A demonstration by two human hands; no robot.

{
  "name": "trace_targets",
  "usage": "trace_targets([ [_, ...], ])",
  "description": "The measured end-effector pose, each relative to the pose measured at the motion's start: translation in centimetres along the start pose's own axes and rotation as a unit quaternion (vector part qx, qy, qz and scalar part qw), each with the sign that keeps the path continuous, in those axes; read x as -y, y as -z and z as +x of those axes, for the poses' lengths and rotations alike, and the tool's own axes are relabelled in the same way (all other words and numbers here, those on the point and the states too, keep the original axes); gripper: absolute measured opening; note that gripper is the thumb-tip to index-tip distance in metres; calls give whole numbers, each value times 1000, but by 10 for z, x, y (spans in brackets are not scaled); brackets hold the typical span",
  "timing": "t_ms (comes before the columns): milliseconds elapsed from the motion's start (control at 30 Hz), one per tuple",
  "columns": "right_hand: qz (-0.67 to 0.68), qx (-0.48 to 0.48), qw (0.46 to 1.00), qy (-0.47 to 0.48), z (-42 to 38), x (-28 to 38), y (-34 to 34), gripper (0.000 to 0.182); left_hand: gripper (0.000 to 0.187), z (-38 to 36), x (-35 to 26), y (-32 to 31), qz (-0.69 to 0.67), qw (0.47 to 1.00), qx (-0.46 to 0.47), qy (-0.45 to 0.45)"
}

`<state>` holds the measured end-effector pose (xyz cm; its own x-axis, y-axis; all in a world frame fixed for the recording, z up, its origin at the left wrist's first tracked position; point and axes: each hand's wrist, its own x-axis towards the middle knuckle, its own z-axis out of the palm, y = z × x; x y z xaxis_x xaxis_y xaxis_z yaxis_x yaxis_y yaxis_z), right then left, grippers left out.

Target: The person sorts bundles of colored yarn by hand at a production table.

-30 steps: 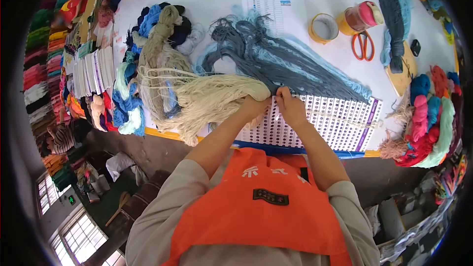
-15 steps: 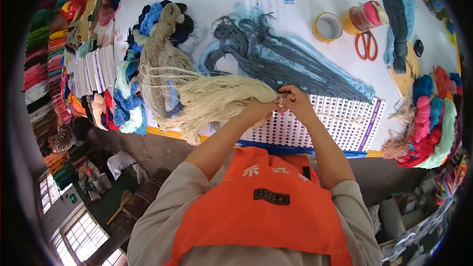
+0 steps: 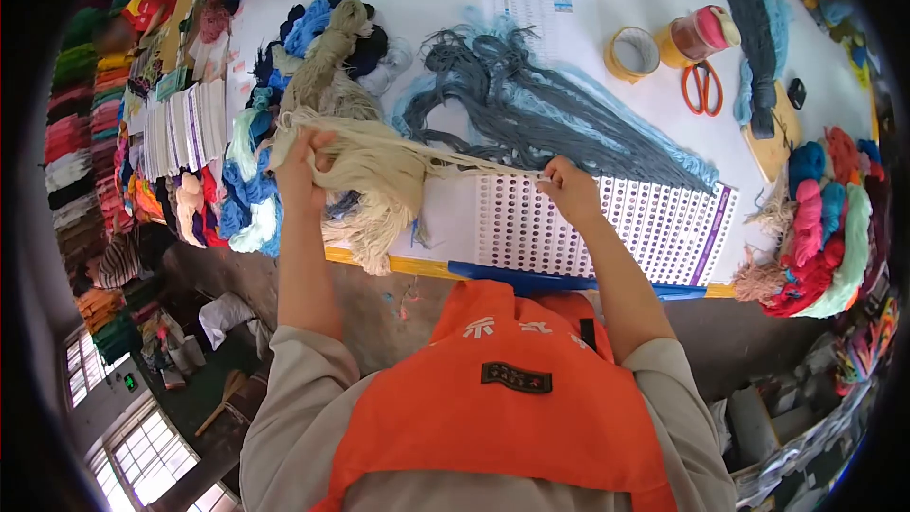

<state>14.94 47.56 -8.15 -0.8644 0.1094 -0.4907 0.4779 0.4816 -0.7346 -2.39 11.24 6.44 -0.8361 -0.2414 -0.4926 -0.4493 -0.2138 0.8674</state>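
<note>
A cream yarn hank [image 3: 379,166] hangs in loose strands at the left, over the table's front edge. My left hand [image 3: 305,169] is closed around its looped end. Several cream strands run taut across to my right hand [image 3: 571,190], whose fingers are pinched on their end. Below the right hand lies a white card with rows of punched holes [image 3: 588,232] and a purple stripe. Dark grey and light blue yarn [image 3: 559,114] spreads just beyond the strands. A beige yarn hank [image 3: 332,57] rests behind my left hand.
A roll of tape [image 3: 632,54], a jar [image 3: 697,36] and orange-handled scissors [image 3: 702,88] stand or lie at the back right. A printed sheet [image 3: 540,2] is behind the grey yarn. Coloured skeins [image 3: 820,218] pile at the right edge; stacked white cards [image 3: 185,130] sit at left.
My left hand has moved far left with the cream hank, away from my right hand. Strands now stretch between the hands, and more of the punched card shows.
</note>
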Motion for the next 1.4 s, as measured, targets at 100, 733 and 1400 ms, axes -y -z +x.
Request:
trace_targets([
  [100, -15, -23, 1000, 3, -5, 4, -6, 27, 30, -49, -23, -9, 116, 991, 62, -11],
  [733, 417, -25, 892, 170, -208, 263, -12, 7, 43, -224, -22, -3, -200, 855, 465, 111],
  [1400, 419, -76, 883, 196, -229, 280, -25, 10, 30, -247, -35, 5, -133, 904, 407, 8],
])
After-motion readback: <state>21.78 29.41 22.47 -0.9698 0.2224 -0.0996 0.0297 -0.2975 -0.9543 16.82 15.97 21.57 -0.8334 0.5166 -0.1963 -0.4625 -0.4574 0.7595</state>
